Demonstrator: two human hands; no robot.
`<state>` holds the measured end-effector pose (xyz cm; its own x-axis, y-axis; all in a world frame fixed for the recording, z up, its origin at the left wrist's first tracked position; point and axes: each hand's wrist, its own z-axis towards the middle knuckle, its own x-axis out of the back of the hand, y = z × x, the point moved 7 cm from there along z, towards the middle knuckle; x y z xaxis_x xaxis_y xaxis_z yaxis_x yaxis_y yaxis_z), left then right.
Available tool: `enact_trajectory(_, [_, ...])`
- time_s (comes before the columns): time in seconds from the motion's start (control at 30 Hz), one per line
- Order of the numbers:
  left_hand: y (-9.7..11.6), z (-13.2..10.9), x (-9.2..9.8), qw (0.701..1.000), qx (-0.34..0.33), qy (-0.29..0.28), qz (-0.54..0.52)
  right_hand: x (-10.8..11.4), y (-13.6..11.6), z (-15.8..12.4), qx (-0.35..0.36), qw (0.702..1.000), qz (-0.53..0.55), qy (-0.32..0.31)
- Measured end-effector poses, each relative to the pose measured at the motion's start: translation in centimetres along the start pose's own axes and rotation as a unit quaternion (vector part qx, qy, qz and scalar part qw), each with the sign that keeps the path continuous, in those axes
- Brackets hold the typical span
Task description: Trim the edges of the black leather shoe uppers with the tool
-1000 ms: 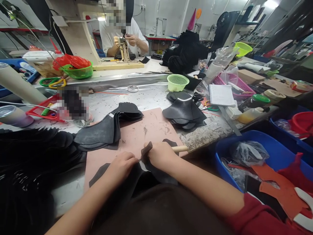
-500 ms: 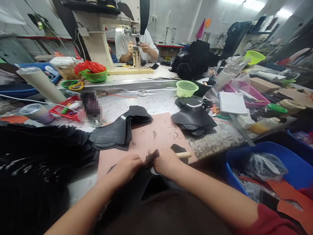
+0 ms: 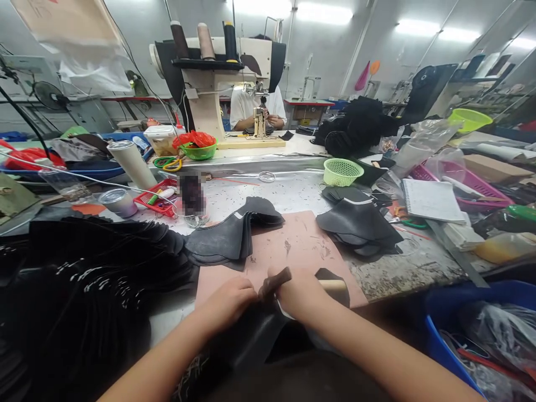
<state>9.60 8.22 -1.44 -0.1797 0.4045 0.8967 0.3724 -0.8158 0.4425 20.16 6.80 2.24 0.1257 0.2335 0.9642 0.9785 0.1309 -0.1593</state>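
Observation:
My right hand (image 3: 299, 293) is closed round a hammer; its dark head (image 3: 274, 282) shows at the left of the fist and its pale wooden handle (image 3: 334, 286) sticks out to the right. Beside it, my left hand (image 3: 232, 298) is closed at the edge of a black leather piece (image 3: 255, 335), fingertips close to the hammer head. The piece lies at the near side of a pink board (image 3: 288, 245). A small dark piece (image 3: 341, 276) lies partly under the handle.
Black leather pieces are stacked left (image 3: 221, 243) and right (image 3: 358, 223) on the board's edges, with a large black pile (image 3: 84, 279) farther left. A green basket (image 3: 342, 172) stands behind. A person in white (image 3: 240, 109) sits behind a sewing machine (image 3: 209, 100). A blue bin (image 3: 435, 340) is at right.
The whole view has shifted, so the table and hands appear lower and farther right. Both hands keep nearly the same pose beside each other, with the hammer still in my right hand.

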Motion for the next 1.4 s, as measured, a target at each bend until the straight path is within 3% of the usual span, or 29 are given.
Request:
enact_trajectory(0.13, [-0.4, -0.3, 0.2, 1.0, -0.003, 0.0, 0.021, -0.9, -0.5, 0.4, 0.019, 0.998, -0.026, -0.049])
enact_trajectory(0.27, [-1.1, -0.9, 0.2, 1.0, 0.009, 0.002, -0.021, -0.6, -1.0, 0.8, 0.024, 0.999, -0.028, -0.02])
enact_trajectory(0.4, [-1.5, -1.4, 0.2, 1.0, 0.004, 0.006, -0.023, -1.1, -1.7, 0.9, 0.045, 0.996, -0.051, -0.062])
enact_trajectory(0.53, [-1.8, -1.8, 0.3, 1.0, 0.009, 0.012, -0.023, -0.7, -2.0, 1.2, 0.048, 0.998, -0.029, -0.019])
enact_trajectory(0.7, [-2.0, -2.4, 0.8, 0.999, 0.01, 0.029, -0.008, -1.5, -2.6, 1.8, 0.064, 0.996, -0.036, -0.05])
enact_trajectory(0.83, [-2.3, -2.9, 0.8, 0.999, 0.003, 0.045, -0.02, -1.2, -3.1, 2.0, 0.071, 0.996, -0.039, -0.028])
enact_trajectory(0.97, [-2.8, -3.5, 1.0, 0.998, 0.009, 0.063, -0.006, -1.5, -3.7, 2.0, 0.077, 0.994, -0.044, -0.061])
enact_trajectory(1.1, [-3.0, -3.9, 1.2, 0.998, 0.011, 0.062, -0.014, -0.7, -4.1, 2.3, 0.065, 0.997, -0.029, -0.021])
enact_trajectory(1.23, [-3.1, -4.2, 1.3, 0.997, 0.006, 0.069, 0.015, -1.3, -4.5, 2.5, 0.073, 0.995, -0.034, -0.061])
enact_trajectory(1.4, [-3.0, -4.8, 1.5, 0.995, -0.001, 0.085, 0.043, -1.0, -5.1, 2.9, 0.067, 0.997, -0.03, -0.036])
